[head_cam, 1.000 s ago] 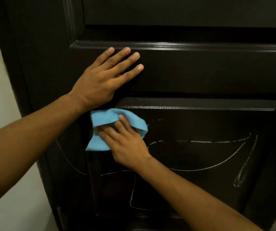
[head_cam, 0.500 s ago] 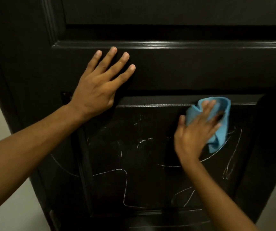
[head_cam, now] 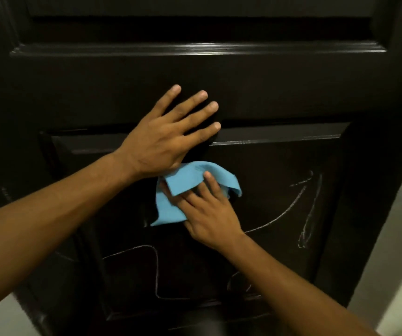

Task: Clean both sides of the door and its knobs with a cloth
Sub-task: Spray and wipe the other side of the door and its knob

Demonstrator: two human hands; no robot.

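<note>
The right hand (head_cam: 209, 214) presses the blue cloth (head_cam: 185, 190) with spread fingers against the door (head_cam: 268, 88) lower panel's upper left. Chalk marks (head_cam: 292, 204) remain; knobs and reverse side appear outstanding. The left hand (head_cam: 161, 141) braces flat, fingers spread.

The left hand (head_cam: 161, 139) lies flat on the door (head_cam: 280, 93), fingers spread across the rail above the lower recessed panel (head_cam: 280, 190). Just below it — its upper edge tucked under the left palm's heel — the cloth (head_cam: 185, 187) lies on that panel, with the right hand (head_cam: 209, 214) pressing on it from the lower right. Chalk lines (head_cam: 289, 209) run right of the cloth and below it.
</note>
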